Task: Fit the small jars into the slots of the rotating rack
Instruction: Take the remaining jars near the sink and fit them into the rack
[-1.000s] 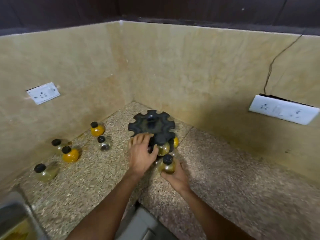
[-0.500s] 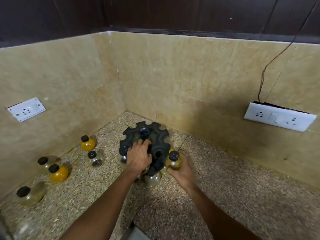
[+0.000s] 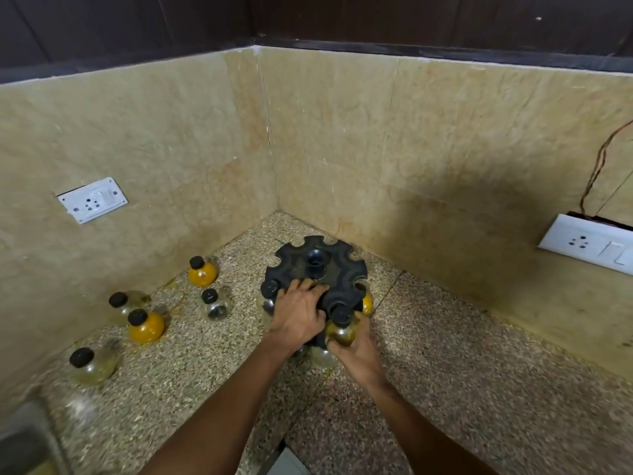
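Observation:
A black rotating rack (image 3: pixel 317 265) with notched slots stands in the counter's corner. My left hand (image 3: pixel 298 313) lies flat on the rack's near top, fingers spread. My right hand (image 3: pixel 356 347) grips a small black-capped jar (image 3: pixel 340 329) of greenish-yellow contents at the rack's near edge, its neck at a slot. Other jars sit in the rack: one at the left (image 3: pixel 269 291), one orange at the right (image 3: pixel 367 303), and one low in front (image 3: pixel 320 356), partly hidden by my hands.
Several loose jars stand on the speckled counter to the left: orange ones (image 3: pixel 202 272) (image 3: pixel 145 325) and clear ones (image 3: pixel 214 303) (image 3: pixel 126 299) (image 3: pixel 90 365). Wall sockets are at left (image 3: pixel 92 199) and right (image 3: pixel 587 243). A sink edge (image 3: pixel 24 440) shows bottom left.
My right hand carried the jar from the counter in front up to the rack's near slot. The rack has turned under my left hand.

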